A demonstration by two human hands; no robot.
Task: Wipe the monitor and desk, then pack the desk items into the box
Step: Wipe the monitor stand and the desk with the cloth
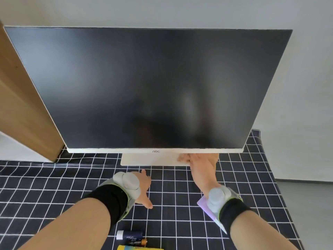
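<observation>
The white-framed monitor (144, 83) stands on the desk, screen dark, on a white base (144, 159). My right hand (203, 166) reaches onto the base's right end, just under the monitor's lower edge. Its fingertips are hidden there, so I cannot tell whether it grips anything. My left hand (143, 188) hovers over the desk cloth (54, 186) in front of the base, with fingers apart and nothing in it. Both wrists carry grey sensor pucks on black bands. No wiping cloth or box shows.
A flat lilac item (202, 203) lies on the desk under my right wrist. At the near edge lie a dark blue tube with a white cap (129, 235), a battery (138, 242) and a yellow object (133, 248). A wooden panel (21, 109) stands at the left.
</observation>
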